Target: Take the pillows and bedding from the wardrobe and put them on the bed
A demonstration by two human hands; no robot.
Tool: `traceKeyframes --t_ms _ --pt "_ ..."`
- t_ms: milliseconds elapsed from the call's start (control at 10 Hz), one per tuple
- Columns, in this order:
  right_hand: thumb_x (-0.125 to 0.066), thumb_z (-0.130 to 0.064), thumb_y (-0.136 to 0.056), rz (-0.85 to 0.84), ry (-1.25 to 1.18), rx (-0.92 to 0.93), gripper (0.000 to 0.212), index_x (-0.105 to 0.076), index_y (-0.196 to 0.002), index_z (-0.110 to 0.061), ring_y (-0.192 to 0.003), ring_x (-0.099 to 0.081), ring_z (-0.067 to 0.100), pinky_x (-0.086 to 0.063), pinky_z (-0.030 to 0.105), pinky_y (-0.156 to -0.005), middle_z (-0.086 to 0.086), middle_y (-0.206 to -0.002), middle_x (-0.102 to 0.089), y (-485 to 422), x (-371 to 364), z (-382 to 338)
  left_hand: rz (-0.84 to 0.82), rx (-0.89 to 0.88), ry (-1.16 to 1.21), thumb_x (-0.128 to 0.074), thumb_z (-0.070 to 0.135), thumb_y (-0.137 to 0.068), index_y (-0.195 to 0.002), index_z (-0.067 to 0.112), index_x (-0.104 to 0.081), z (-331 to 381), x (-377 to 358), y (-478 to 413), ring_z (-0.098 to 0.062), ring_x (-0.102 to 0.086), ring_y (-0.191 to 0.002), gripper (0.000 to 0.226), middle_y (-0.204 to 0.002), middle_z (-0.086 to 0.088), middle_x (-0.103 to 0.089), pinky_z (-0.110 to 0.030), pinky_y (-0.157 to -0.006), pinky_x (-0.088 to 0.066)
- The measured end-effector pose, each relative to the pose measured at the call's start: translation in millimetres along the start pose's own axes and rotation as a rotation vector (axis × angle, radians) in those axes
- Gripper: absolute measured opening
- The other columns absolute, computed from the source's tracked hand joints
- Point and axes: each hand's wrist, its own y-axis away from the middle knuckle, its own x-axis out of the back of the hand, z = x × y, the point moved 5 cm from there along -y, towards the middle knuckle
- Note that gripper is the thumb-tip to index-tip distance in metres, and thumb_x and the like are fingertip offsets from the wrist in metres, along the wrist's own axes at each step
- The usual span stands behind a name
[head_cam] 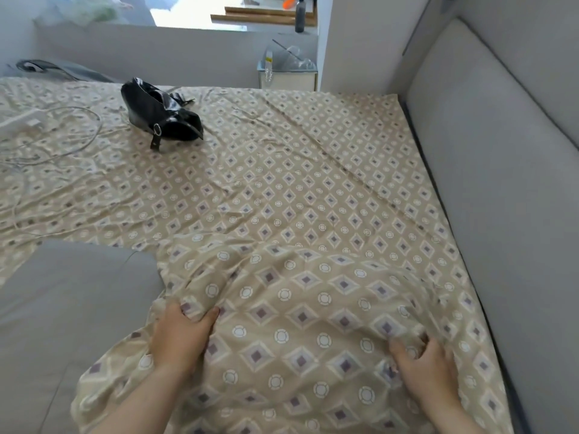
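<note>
A beige pillow with a diamond-and-circle print lies at the near end of the bed, close to the headboard. The sheet under it has the same print. My left hand pinches the pillow's left edge. My right hand grips a fold of its cover on the right. A plain grey pillow or cushion rests on the bed to the left of the printed one.
A black glossy handbag sits on the far part of the bed. White cables and a charger lie at the far left. The grey padded headboard runs along the right. A small bedside box stands beyond the bed.
</note>
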Motion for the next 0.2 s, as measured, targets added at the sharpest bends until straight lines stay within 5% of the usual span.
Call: traceKeyframes --t_ms 100,200 --pt "-0.054 -0.067 -0.075 0.083 -0.302 0.150 0.087 -0.041 -0.139 -0.010 -0.128 -0.046 0.031 -0.038 0.046 -0.103 0.014 -0.140 -0.049 19 47 -40 -0.020 0.039 -0.065 -0.064 0.080 -0.051 -0.118 0.008 -0.053 3 8 -3 -0.039 -0.053 -0.113 0.099 -0.121 -0.017 -0.056 -0.053 -0.093 -0.046" --pt "-0.060 -0.061 -0.079 0.125 -0.674 0.402 0.059 -0.057 -0.127 -0.026 -0.121 -0.055 0.020 -0.042 0.038 -0.101 -0.004 -0.127 -0.061 50 125 -111 -0.061 -0.024 -0.095 -0.061 0.081 -0.057 -0.139 0.011 -0.039 10 12 -2 -0.037 -0.042 -0.128 0.110 -0.140 -0.016 -0.044 -0.053 -0.104 -0.038"
